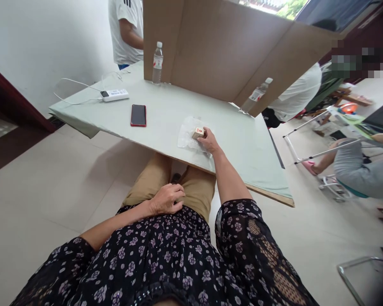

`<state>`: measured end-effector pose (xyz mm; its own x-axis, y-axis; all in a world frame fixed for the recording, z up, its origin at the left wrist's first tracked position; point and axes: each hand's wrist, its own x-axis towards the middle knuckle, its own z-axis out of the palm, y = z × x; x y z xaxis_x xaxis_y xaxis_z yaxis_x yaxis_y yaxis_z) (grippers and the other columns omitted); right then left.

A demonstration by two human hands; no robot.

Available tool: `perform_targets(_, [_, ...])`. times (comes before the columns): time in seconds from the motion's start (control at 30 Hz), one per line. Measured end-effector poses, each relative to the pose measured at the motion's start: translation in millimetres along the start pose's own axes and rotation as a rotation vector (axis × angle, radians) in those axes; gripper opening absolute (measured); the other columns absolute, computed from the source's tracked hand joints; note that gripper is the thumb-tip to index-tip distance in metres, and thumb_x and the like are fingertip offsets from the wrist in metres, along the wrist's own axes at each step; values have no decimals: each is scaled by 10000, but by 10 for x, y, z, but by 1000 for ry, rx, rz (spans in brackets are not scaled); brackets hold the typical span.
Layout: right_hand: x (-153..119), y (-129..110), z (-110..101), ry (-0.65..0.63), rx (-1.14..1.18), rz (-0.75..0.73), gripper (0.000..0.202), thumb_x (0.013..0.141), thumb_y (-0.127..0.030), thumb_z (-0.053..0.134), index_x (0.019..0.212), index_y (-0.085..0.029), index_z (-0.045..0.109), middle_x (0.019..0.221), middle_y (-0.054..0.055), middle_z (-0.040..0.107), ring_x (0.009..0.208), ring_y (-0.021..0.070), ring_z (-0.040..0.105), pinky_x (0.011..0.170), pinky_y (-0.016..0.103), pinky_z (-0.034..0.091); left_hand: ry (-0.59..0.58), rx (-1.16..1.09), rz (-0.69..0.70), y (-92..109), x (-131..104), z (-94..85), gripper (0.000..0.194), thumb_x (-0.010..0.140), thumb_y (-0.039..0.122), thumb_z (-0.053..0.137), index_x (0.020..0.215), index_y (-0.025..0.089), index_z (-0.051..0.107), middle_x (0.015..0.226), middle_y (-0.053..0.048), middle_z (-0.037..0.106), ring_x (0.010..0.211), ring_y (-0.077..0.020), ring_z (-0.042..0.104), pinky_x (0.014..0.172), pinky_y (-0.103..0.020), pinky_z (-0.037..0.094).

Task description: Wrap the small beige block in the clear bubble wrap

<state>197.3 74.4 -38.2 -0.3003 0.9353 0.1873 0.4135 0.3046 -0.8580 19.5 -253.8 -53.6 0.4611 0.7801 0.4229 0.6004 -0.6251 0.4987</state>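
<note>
One small box (197,133) sits in the grasp of our right hand (210,139), low over the tabletop (166,123), on or just above a crumpled sheet of clear plastic (186,135). We have our fingers closed about its right side, with the printed top and the side facing us left in view. Whether its base bears on the plastic or is slightly raised, we cannot tell.

Our left hand (168,198) rests at our lap, against the patterned top (166,246) and the tan trousers (147,182), well apart from the box. Its fingers are loosely curled; we cannot tell whether anything lies within them.

We judge the step in hand to be one-handed handling of the box at the plastic, either a pick-up or a setting-down; this one view does not settle which. If we lift from here, the grip needs to be firm but light, and the loose plastic must not drag along. If we let go, the base should be flat first, so that the box does not tip on the creases.

Left of the plastic lies a dark phone (138,115) with a red edge, and beyond it a white power strip (114,95) with a cable. Two bottles, one at the left (157,63) and one at the right (257,95), stand by the cardboard panel (210,46) at the far side.
</note>
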Motion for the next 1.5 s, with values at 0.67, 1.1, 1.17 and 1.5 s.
perform_targets(0.67, [-7, 77, -41, -51, 137, -7, 738, 620, -225, 709, 1336, -155, 543, 1256, 113, 685, 1172, 278, 626, 1112, 473, 437, -18, 19, -30, -65, -45, 142, 162, 851, 205, 568, 966, 175, 678, 1032, -82, 702, 885, -195, 669, 801, -320, 525])
perform_targets(1.1, [-17, -24, -133, -132, 74, -37, 632, 655, -207, 689, 1275, -160, 578, 1203, 88, 696, 1082, 243, 630, 1038, 425, 479, 32, -5, -14, -31, -14, 139, 165, 864, 206, 560, 977, 172, 675, 1047, -92, 705, 895, -201, 685, 807, -320, 549])
perform_targets(1.17, [-26, -34, -130, -127, 66, -39, 635, 660, -208, 682, 1284, -163, 577, 1210, 87, 695, 1093, 247, 625, 1040, 425, 477, 42, -6, -10, -27, -13, 134, 168, 856, 197, 561, 975, 168, 675, 1043, -95, 706, 888, -201, 686, 805, -320, 552])
perform_targets(1.5, [-37, 1, -76, -101, 67, -53, 697, 668, -200, 657, 1353, -145, 539, 1296, 112, 664, 1179, 261, 604, 1107, 438, 431, 9, 4, -54, -41, -65, 172, 184, 839, 187, 580, 993, 174, 680, 1066, -93, 700, 886, -201, 683, 808, -328, 558])
